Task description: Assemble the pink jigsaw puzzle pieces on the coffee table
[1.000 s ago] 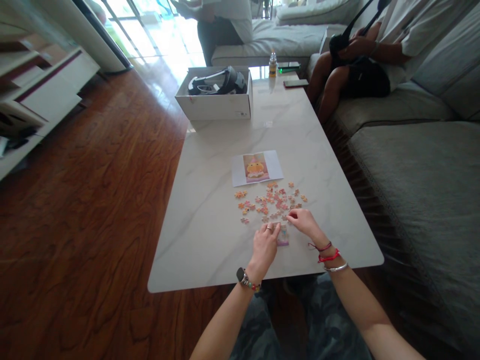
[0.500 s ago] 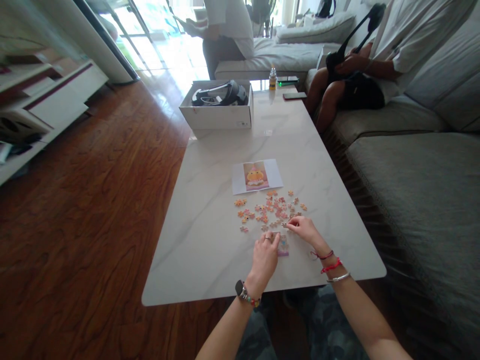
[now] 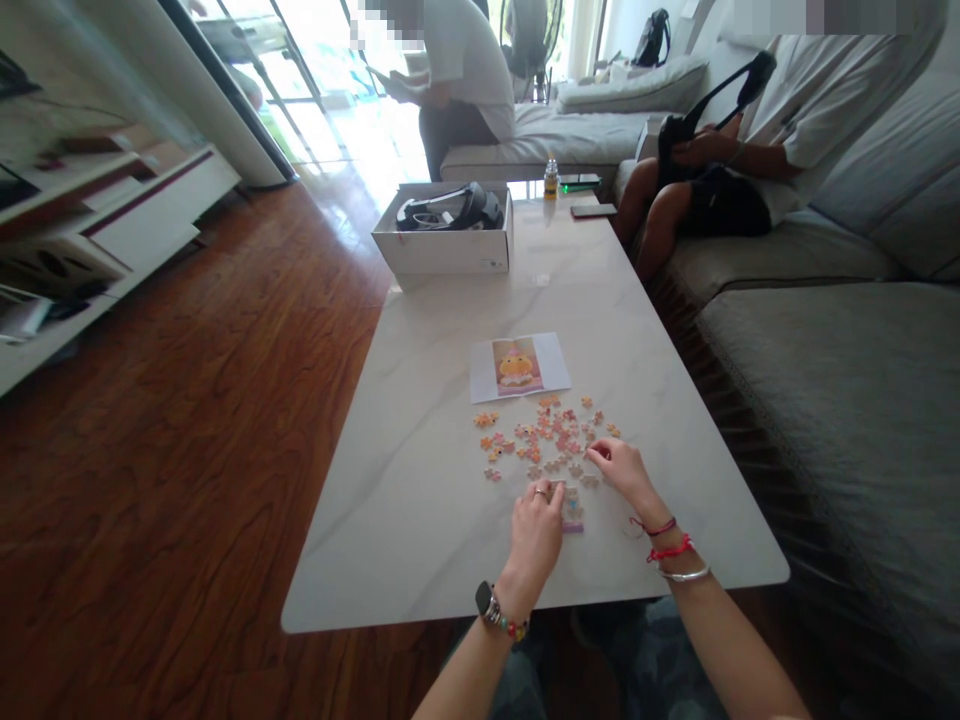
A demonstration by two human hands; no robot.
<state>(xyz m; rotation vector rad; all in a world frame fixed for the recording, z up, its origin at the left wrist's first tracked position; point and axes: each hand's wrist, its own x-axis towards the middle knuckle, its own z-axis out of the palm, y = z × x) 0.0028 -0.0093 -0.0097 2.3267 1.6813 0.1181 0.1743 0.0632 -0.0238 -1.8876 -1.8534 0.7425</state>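
My left hand [image 3: 537, 528] lies on the table with bent fingertips pressed at the upper left of a small joined puzzle section [image 3: 573, 510]. That section is pale with a purple lower edge, and the hand covers part of it. To the right, my right hand [image 3: 621, 470] is pinched at the edge of the loose puzzle pieces [image 3: 551, 430]; a pale puzzle piece shows at its fingertips, mostly hidden. The loose pieces are orange, pink and whitish. Just beyond them lies a paper sheet [image 3: 556, 362] with a printed picture [image 3: 517, 368] of a yellow-orange figure.
A white marbled table [image 3: 390, 480] carries an open white box [image 3: 450, 252] with a black device [image 3: 450, 208], a small bottle [image 3: 551, 180] and a phone [image 3: 592, 211]. A person [image 3: 810, 120] sits on the grey sofa [image 3: 840, 370] at right; another person [image 3: 472, 80] is at the back.
The view has tilted slightly, so everything sits lower. My right hand has shifted a little up and right among the loose pieces, uncovering pale ones. The left hand stays on the joined section.
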